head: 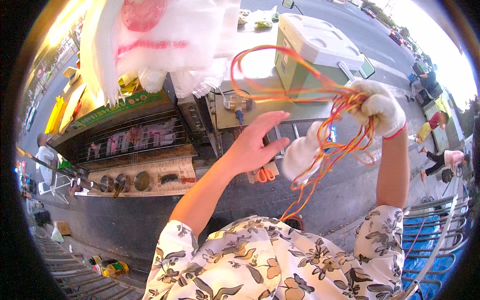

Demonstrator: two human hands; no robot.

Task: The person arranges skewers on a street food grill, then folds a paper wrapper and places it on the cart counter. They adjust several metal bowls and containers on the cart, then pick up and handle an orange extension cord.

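Observation:
A white knitted work glove with a red cuff covers my right hand [378, 107], raised at the right and closed on a bundle of red-and-yellow cord [332, 144]. Several loops of the cord stretch left in front of a foam box, and loose strands hang down towards my flowered shirt. My left hand [262, 140] is bare, its fingers apart, holding nothing, left of the hanging cord. Between my hands, a second white glove [305, 157] appears behind or among the strands; whether it is tied to them I cannot tell.
A foam box with a white lid [318, 41] stands on a metal counter [262, 112]. White plastic bags [168, 41] hang at the upper left above a grill [131, 144]. Metal cups [142, 181] sit in a shelf. Orange-handled scissors [265, 175] lie below my left hand. People are further off at both sides.

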